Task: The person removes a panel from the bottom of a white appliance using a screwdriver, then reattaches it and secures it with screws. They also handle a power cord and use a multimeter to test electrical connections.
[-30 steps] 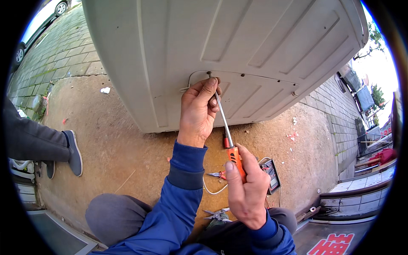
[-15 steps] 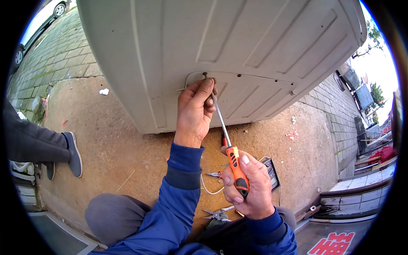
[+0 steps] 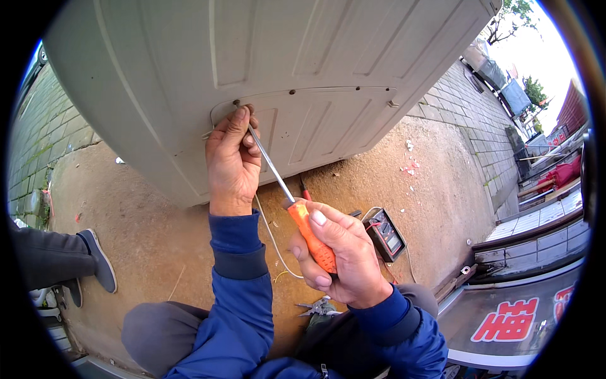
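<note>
My right hand (image 3: 344, 252) wraps round the orange handle of a long screwdriver (image 3: 310, 235). The shaft slants up and to the left, toward my left hand (image 3: 232, 161). There, my thumb and fingers are pinched together around the tip end of the shaft, which they hide. Just above those fingertips a dark screw head or hole (image 3: 237, 102) shows at the upper left corner of an access panel (image 3: 315, 126). Several dark fixing points run along the panel's top edge. The panel sits low on a large off-white metal appliance casing (image 3: 158, 57).
On the concrete right of my hands lies a multimeter (image 3: 386, 235) with leads. A red-handled tool (image 3: 305, 191) and a white cable (image 3: 271, 237) lie nearby. Pliers (image 3: 319, 307) rest by my legs. Another person's shoe (image 3: 98, 259) is at left, a sign board (image 3: 505, 322) lower right.
The view has shifted, so the casing and both hands appear farther left and the multimeter shows more fully. The screwdriver handle has turned in my right hand; my left pinch stays at the panel's corner.
</note>
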`<state>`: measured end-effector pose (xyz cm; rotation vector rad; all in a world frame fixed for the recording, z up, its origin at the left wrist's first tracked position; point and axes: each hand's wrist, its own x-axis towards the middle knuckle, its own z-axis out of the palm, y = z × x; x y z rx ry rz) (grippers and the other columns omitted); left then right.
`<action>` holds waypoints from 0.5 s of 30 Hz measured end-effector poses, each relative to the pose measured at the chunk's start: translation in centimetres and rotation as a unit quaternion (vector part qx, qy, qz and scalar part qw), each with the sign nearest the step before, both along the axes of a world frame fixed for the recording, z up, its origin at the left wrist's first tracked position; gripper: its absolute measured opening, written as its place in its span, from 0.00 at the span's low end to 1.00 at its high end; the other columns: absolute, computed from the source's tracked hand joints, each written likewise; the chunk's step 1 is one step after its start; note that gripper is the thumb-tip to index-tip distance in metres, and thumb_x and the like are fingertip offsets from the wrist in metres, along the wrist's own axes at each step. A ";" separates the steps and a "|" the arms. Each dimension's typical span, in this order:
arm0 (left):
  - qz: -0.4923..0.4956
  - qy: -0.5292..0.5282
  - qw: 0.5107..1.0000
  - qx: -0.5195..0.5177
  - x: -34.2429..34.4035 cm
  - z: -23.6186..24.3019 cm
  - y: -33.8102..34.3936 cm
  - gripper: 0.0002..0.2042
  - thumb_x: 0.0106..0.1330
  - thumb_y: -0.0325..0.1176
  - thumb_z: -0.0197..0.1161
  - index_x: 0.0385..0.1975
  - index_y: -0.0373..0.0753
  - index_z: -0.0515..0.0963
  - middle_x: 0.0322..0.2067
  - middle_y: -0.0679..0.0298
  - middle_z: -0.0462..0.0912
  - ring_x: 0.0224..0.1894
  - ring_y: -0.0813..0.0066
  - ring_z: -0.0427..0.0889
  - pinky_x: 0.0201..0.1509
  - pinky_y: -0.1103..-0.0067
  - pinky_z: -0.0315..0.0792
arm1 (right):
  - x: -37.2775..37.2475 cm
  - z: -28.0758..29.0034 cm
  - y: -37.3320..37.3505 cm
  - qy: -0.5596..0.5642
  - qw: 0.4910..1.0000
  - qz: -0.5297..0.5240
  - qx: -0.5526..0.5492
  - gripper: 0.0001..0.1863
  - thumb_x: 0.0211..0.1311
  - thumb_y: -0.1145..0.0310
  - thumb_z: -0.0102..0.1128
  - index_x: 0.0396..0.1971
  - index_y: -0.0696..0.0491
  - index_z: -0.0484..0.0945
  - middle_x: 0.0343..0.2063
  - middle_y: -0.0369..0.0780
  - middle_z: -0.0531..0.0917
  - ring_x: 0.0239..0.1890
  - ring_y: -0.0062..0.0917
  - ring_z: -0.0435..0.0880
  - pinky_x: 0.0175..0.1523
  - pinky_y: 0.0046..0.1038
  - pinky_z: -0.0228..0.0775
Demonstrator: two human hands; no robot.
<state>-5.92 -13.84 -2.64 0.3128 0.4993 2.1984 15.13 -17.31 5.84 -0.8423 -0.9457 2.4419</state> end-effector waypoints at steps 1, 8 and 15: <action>0.005 0.000 1.000 -0.001 0.1 0.0 0.0 0.07 0.68 0.30 0.67 0.39 0.34 0.82 0.29 0.67 0.81 0.24 0.89 0.72 0.25 0.93 0.68 | 0.2 -0.5 0.2 0.018 1.000 0.008 -0.013 0.24 0.77 0.55 0.50 0.62 0.57 0.69 0.27 0.42 0.79 0.13 0.17 0.68 0.16 0.19 0.57; -0.006 0.013 1.000 -0.001 0.1 -0.1 -0.1 0.07 0.69 0.31 0.66 0.39 0.34 0.81 0.30 0.67 0.80 0.24 0.89 0.72 0.25 0.93 0.67 | 0.2 -1.3 0.1 0.064 0.997 0.038 -0.021 0.29 0.78 0.55 0.40 0.64 0.64 0.65 0.24 0.45 0.78 0.07 0.19 0.67 0.12 0.21 0.62; -0.091 0.109 0.990 0.009 0.9 1.1 -1.4 0.12 0.71 0.36 0.64 0.42 0.32 0.80 0.32 0.63 0.82 0.25 0.86 0.75 0.26 0.90 0.69 | 5.7 2.0 -0.1 -0.045 0.996 0.044 0.070 0.24 0.76 0.60 0.47 0.62 0.62 0.68 0.25 0.49 0.81 0.10 0.23 0.72 0.18 0.22 0.62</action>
